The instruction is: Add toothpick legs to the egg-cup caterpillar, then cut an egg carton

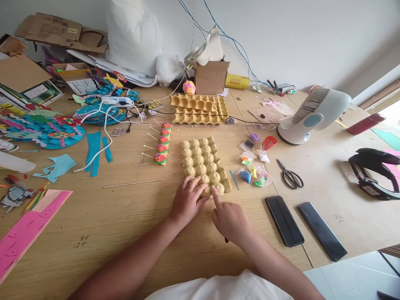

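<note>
A tan pulp egg tray (pixel 200 160) lies bumps-up on the table before me. My left hand (pixel 187 200) rests on its near left corner, fingers spread over the bumps. The index finger of my right hand (pixel 231 218) points at and touches the near edge, while its other fingers are curled. A small dark reddish-brown end of something (pixel 226 240) sticks out below that palm; the rest is hidden. Left of the tray sits a painted egg-carton caterpillar row (pixel 161 146), red, green and orange, with pale-tipped sticks beside it. A short blue stick (pixel 234 180) lies just right of the tray.
Bags of coloured clay (pixel 245 176), a red cup (pixel 269 143), scissors (pixel 290 174) and two black phones (pixel 284 221) lie to the right, near a white fan (pixel 312 116). More egg trays (pixel 196 109) stand behind. Blue paper crafts (pixel 40 129) and a white cable (pixel 108 137) crowd the left.
</note>
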Demonstrator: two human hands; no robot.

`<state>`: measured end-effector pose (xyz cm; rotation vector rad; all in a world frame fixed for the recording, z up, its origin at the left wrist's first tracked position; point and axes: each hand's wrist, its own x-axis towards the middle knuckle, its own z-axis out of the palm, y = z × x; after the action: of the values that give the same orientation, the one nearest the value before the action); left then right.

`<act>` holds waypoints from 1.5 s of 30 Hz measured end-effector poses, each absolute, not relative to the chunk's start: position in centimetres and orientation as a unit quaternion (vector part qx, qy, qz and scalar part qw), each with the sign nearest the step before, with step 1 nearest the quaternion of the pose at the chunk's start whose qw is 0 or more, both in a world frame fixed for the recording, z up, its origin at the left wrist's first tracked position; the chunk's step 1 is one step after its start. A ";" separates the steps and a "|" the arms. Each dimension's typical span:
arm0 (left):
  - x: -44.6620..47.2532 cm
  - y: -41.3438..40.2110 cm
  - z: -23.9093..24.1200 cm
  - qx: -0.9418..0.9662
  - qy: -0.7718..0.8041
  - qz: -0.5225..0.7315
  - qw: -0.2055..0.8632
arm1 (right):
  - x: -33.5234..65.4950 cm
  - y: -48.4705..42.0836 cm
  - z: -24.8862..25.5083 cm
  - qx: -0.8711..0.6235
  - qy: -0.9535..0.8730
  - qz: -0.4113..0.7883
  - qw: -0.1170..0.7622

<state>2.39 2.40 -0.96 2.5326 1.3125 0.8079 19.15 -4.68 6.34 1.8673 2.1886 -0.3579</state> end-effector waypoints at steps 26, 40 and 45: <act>2.3 2.5 -1.1 0.854 0.437 0.272 0.077 | 19.3 -5.4 6.4 0.633 0.750 -0.136 0.133; 2.3 2.5 -1.2 0.855 0.435 0.269 0.083 | 19.2 -5.8 6.6 0.629 0.755 -0.126 0.134; 2.3 2.4 -1.0 0.854 0.437 0.269 0.082 | 19.0 -5.9 6.2 0.635 0.754 -0.117 0.125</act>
<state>2.30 2.42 -1.01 2.5525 1.3051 0.8051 19.05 -5.93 6.20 1.8491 2.1955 -0.3409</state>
